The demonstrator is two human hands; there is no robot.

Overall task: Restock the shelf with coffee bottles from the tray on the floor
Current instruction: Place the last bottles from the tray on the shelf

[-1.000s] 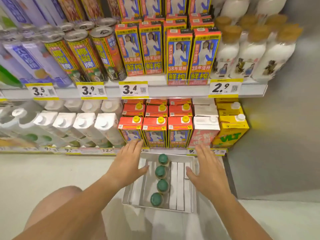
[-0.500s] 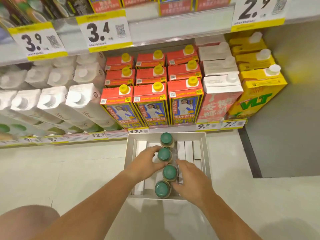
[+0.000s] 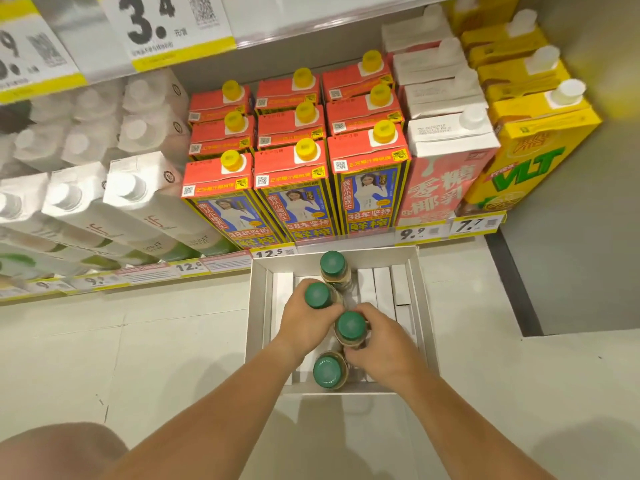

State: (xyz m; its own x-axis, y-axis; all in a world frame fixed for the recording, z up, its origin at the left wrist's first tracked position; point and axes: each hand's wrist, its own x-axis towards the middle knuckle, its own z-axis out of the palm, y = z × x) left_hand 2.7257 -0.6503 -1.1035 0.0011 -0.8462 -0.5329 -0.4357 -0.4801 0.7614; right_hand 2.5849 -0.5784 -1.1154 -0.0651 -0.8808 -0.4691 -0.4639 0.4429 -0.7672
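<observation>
A white cardboard tray (image 3: 420, 306) lies on the floor in front of the bottom shelf. Several coffee bottles with green caps stand in it in a row. My left hand (image 3: 304, 325) is wrapped around the second bottle from the back (image 3: 317, 295). My right hand (image 3: 381, 344) is wrapped around the third bottle (image 3: 350, 326). The far bottle (image 3: 333, 265) and the near bottle (image 3: 327, 371) stand free in the tray. White dividers lie flat on the tray's bottom.
The bottom shelf holds white cartons (image 3: 138, 195) at left, red-topped cartons with yellow caps (image 3: 294, 174) in the middle, a pink carton (image 3: 446, 168) and yellow cartons (image 3: 540, 147) at right. Price tags (image 3: 273, 252) line its edge. My knee (image 3: 59, 452) shows at lower left.
My head has dropped toward the tray. Both hands came down from above the tray and closed around the two middle bottles.
</observation>
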